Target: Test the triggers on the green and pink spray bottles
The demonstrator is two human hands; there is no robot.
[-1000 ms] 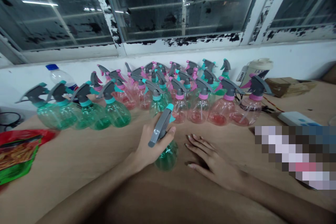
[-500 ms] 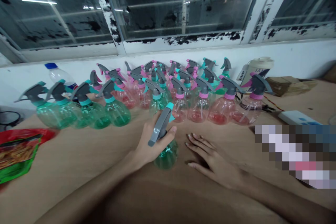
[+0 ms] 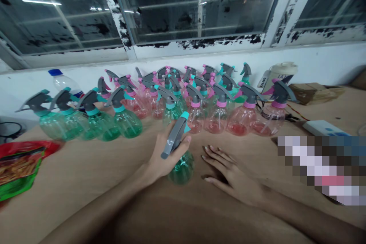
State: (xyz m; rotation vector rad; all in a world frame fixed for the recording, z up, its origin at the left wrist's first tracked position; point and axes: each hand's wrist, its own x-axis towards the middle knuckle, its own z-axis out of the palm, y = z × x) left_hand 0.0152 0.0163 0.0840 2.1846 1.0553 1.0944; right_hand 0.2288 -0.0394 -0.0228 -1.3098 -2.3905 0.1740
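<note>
A green see-through spray bottle (image 3: 180,169) with a grey trigger head and teal nozzle stands on the wooden table (image 3: 94,171) in front of me. My left hand (image 3: 164,156) is closed around its neck, just under the head; the far fingers are hidden behind it. To the right of this bottle, my right hand (image 3: 228,171) lies flat on the tabletop with its fingers spread, holding nothing. Beyond both hands stand several more spray bottles, green ones such as the green bottle (image 3: 128,122) at left and pink ones such as the pink bottle (image 3: 240,120) at right.
A red and green snack packet (image 3: 20,167) lies at the left edge. Along the wall are a blue-capped plastic bottle (image 3: 64,84), a coffee container (image 3: 281,70) and a brown paper packet (image 3: 313,93). A white box (image 3: 326,127) sits at right, near a blurred-out patch.
</note>
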